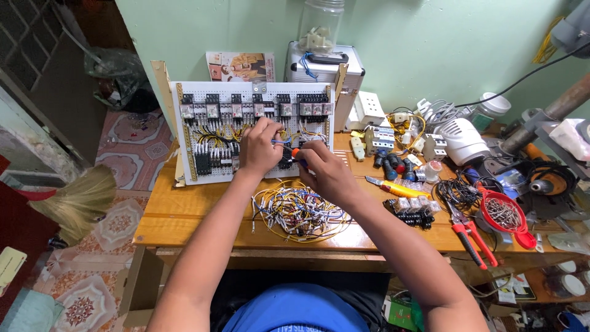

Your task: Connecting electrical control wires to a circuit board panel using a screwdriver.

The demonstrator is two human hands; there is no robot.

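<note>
Red strainer (505, 215) holds screws—right hand (329, 172) fingers grip, seemingly, a screwdriver (294, 154); left hand's (259, 147) pinch wiring.

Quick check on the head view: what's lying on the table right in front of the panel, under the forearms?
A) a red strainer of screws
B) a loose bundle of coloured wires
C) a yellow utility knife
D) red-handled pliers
B: the tangled bundle of coloured wires lies on the wooden table just below the wiring panel, between the forearms; the left hand and right hand work on the panel above it.
</note>
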